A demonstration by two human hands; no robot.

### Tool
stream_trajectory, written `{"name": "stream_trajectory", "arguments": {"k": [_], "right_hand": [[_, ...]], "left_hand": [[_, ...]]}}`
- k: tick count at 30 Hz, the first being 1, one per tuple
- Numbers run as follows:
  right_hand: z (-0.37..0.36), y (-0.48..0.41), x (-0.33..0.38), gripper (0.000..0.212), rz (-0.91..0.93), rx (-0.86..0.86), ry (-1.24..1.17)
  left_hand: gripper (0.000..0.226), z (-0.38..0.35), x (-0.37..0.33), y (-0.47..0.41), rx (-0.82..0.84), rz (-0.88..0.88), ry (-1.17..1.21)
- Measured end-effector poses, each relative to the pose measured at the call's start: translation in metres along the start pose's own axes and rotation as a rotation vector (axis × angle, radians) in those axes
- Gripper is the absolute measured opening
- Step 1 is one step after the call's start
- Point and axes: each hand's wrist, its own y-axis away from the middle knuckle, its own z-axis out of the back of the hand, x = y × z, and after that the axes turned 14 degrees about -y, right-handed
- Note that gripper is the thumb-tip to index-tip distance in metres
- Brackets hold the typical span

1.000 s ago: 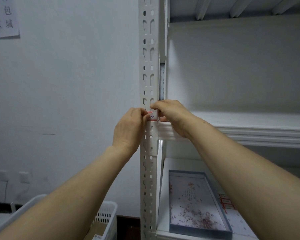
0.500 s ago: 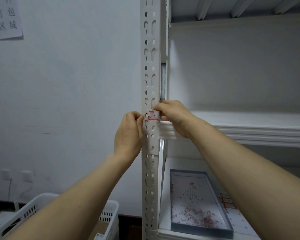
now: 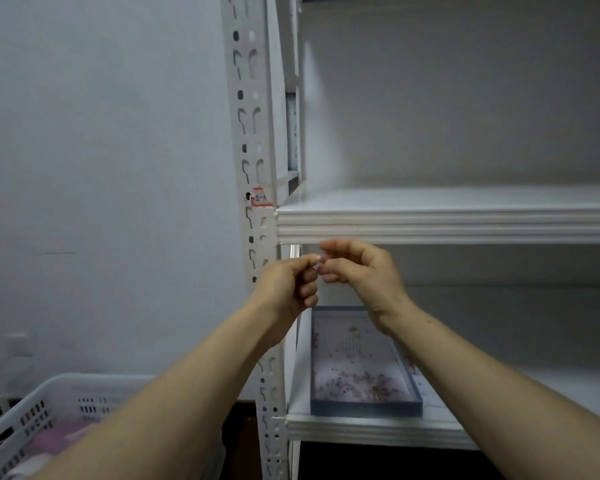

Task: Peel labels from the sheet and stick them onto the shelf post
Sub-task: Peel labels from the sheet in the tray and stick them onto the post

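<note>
One label [image 3: 261, 198] sits on the post [image 3: 257, 116], just above the shelf [image 3: 447, 223] edge, so we judge this sticking step done. Our left hand [image 3: 286, 285] and right hand [image 3: 364, 271] hover below that edge, off the label, fingers curled and tips meeting. Whether they pinch anything (a scrap of backing, perhaps) we cannot tell. The sheet [image 3: 413, 367] seems to lie beside the tray [image 3: 361, 407], mostly hidden by our right arm. Next we must reach down and peel another label cleanly.
</note>
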Motion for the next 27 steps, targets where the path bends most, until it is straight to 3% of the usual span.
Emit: {"name": "stream_trajectory", "arguments": {"k": [5, 10, 16, 19, 23, 27], "right_hand": [[0.027, -0.001, -0.007, 0.02, 0.015, 0.019, 0.162], [0.047, -0.004, -0.016, 0.014, -0.009, -0.014, 0.231], [0.056, -0.012, -0.036, 0.016, -0.091, -0.146, 0.066], [0.053, -0.016, -0.046, 0.016, -0.072, -0.268, -0.004], [0.053, -0.02, -0.052, 0.018, 0.002, -0.304, 0.169], [0.058, -0.024, -0.057, 0.01, -0.035, -0.225, 0.311]], "left_hand": [[0.026, -0.018, 0.015, -0.014, 0.072, 0.131, 0.052], [0.027, -0.03, 0.025, -0.025, 0.061, 0.23, -0.064], [0.026, -0.041, 0.03, -0.037, -0.027, 0.219, -0.158], [0.029, -0.045, 0.033, -0.043, -0.051, 0.26, -0.042], [0.026, -0.048, 0.037, -0.049, -0.053, 0.342, 0.11], [0.025, -0.046, 0.039, -0.053, -0.095, 0.35, 0.051]]}}
